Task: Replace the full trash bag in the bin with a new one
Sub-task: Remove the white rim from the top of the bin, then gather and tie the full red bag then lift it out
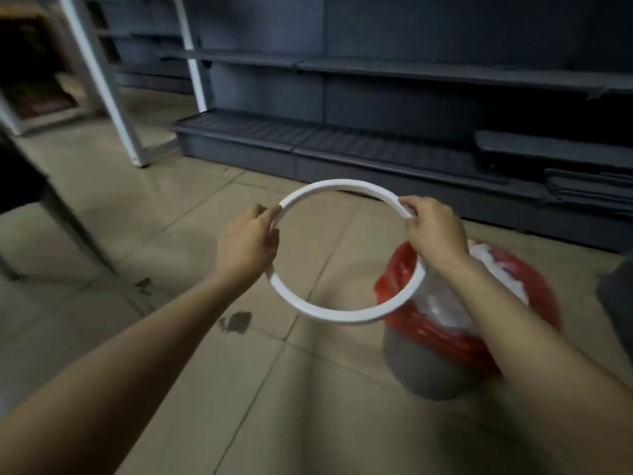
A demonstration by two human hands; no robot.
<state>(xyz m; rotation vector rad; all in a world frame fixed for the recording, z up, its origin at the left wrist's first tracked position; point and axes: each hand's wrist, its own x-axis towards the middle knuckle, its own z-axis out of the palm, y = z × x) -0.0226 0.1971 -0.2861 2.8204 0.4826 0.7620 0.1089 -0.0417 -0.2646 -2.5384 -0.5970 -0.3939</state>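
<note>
Head view: both hands (pixel 246 240) (pixel 433 229) grip white ring (pixel 342 318) above bin (pixel 431 368)

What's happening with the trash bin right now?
Both hands grip white ring, lifted off. Red bag still in grey bin. Nothing blocking.

Head-height view, down over floor (pixel 171 207)

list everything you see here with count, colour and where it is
ring: 1, white, held in the air left of the bin
bin: 1, grey, on the floor at right
trash bag: 1, red, folded over the bin's rim, pale rubbish inside
shelving: 1 run, dark grey, along the back
frame: 1, white, back left
floor: tan tiles, dark stains
left hand: grips the ring's left side
right hand: grips the ring's right side
</note>
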